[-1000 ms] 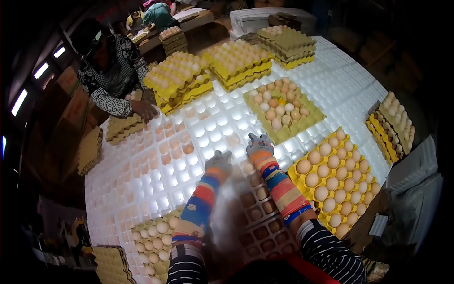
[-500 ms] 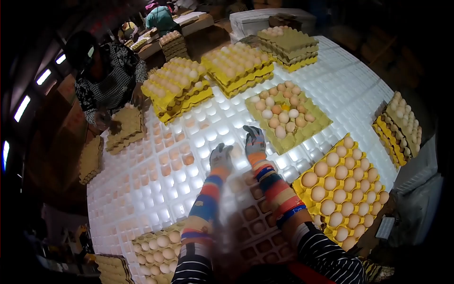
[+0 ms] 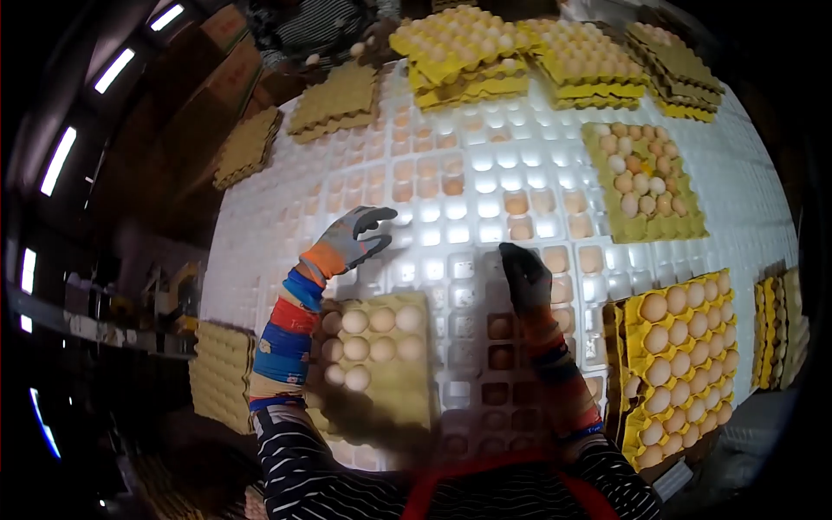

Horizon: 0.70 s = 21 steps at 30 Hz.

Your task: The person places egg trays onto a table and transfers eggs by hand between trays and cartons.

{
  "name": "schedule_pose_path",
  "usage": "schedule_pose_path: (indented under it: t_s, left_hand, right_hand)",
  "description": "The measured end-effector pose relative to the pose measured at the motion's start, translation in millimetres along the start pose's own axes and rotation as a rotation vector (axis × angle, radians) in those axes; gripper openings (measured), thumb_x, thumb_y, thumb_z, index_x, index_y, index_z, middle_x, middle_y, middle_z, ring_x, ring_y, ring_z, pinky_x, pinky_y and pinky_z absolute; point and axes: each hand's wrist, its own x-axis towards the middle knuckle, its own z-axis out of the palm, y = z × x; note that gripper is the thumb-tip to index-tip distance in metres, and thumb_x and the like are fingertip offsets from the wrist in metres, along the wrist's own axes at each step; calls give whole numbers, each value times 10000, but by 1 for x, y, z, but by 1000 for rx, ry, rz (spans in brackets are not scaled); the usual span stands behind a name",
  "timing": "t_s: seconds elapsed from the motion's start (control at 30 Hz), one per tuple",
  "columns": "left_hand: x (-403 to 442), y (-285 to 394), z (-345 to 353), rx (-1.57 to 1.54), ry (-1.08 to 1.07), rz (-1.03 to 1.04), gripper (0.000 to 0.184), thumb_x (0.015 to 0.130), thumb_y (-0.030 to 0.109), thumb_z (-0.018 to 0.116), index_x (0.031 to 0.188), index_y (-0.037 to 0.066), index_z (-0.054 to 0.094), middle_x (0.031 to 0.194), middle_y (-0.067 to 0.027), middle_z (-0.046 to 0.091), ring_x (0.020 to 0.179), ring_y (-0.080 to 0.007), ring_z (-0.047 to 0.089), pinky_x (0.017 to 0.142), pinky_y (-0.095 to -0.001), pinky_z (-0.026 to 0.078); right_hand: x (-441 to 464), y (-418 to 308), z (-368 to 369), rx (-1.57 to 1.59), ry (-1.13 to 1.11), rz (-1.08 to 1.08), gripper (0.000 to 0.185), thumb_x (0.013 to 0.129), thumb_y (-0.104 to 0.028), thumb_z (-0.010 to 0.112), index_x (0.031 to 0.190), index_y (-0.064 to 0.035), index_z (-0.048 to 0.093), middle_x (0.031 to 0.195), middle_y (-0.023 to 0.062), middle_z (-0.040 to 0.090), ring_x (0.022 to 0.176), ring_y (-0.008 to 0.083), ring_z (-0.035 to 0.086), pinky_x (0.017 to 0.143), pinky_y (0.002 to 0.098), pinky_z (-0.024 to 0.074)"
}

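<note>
My left hand (image 3: 360, 236), in a grey glove with an orange cuff, hovers over the white lit table of egg-sized cells (image 3: 442, 212). Its thumb and fingers are apart, with nothing between them. Across from it, my right hand (image 3: 526, 276) looks dark in shadow, fingers stretched forward over the cells; no held thing shows. Eggs (image 3: 516, 203) sit in some cells beyond and beside the right hand. Below my left hand, a pulp egg tray (image 3: 416, 368) holds several eggs (image 3: 382, 348); its near part lies in shadow. Patterned sleeves cover both forearms.
Right of my right arm stands a yellow tray stack (image 3: 614, 364) with eggs on top. An olive tray (image 3: 691, 227) holds eggs and a broken yolk. More stacks (image 3: 468, 87) line the far edge, where a person (image 3: 308, 35) stands. Trays (image 3: 221, 373) stand at left.
The view has swung, shifting the table's contents to the right. My hands have moved apart: the left is farther left, with its fingers curved, and the right is in shadow.
</note>
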Motion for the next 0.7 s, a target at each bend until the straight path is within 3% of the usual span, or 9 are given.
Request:
schedule_pose_path:
  t_s: [0.13,0.17,0.27,0.3,0.37,0.47,0.5,0.6,0.7]
  left_hand:
    - [-109,18,-10,23,44,-102,467,761,150,698,1203,73,566,1149,-83,576,1074,-207,547,923,-336,447]
    - [-131,26,-1,-117,40,-359,461,742,166,711,1176,77,581,1133,-87,584,1059,-222,554,918,-342,448]
    - [-161,31,42,264,105,94,486,705,228,716,1157,106,587,1075,-102,588,1025,-288,553,891,-384,443]
    - [-164,33,58,411,127,132,486,695,252,718,1145,120,593,1058,-101,588,1005,-287,554,873,-381,443]
    - [-160,27,90,710,169,207,482,687,288,720,1134,163,593,990,-94,590,930,-269,563,828,-361,442]
    - [-155,-5,102,511,307,192,540,671,277,726,1174,170,559,949,-92,590,895,-293,568,815,-397,448]
    - [-162,8,89,391,303,96,508,732,242,683,1196,114,522,923,-83,592,910,-287,582,821,-416,473]
    - [-194,29,79,-672,689,-85,407,783,175,635,1153,53,518,920,-84,583,911,-275,590,815,-419,506]
    - [-222,6,75,-604,777,28,193,848,150,547,1000,30,541,809,-69,575,747,-234,585,669,-344,503]
  right_hand:
    - [-50,-60,33,-158,-476,23,281,802,-70,671,1080,-53,631,1030,62,609,827,141,603,670,260,503]
    - [-55,-63,42,-245,-525,-248,329,764,-126,694,1085,-107,623,1029,64,594,788,186,622,623,295,513]
    - [-50,-88,76,-609,-493,-462,369,730,-168,687,1088,-132,601,1040,74,600,803,236,631,622,330,517]
    - [-42,-85,84,-675,-671,-323,414,701,-197,677,1099,-136,580,1086,80,598,848,275,624,663,350,518]
    - [-27,-57,99,-922,-809,-364,425,690,-195,685,1099,-140,581,1110,80,594,869,281,623,702,347,518]
    - [-18,-71,110,-1076,-896,-347,426,698,-225,686,1102,-136,589,1070,81,612,865,256,629,743,325,514]
    - [-20,-78,110,-1092,-905,-330,425,704,-240,685,1104,-132,593,1044,81,621,857,243,633,753,315,512]
    - [-29,-74,95,-668,-673,-93,384,782,-296,629,1103,-88,603,947,73,650,826,178,625,715,273,508]
    - [-40,-64,80,82,-434,397,387,803,-272,643,1105,-34,603,901,87,648,844,159,610,716,272,511]
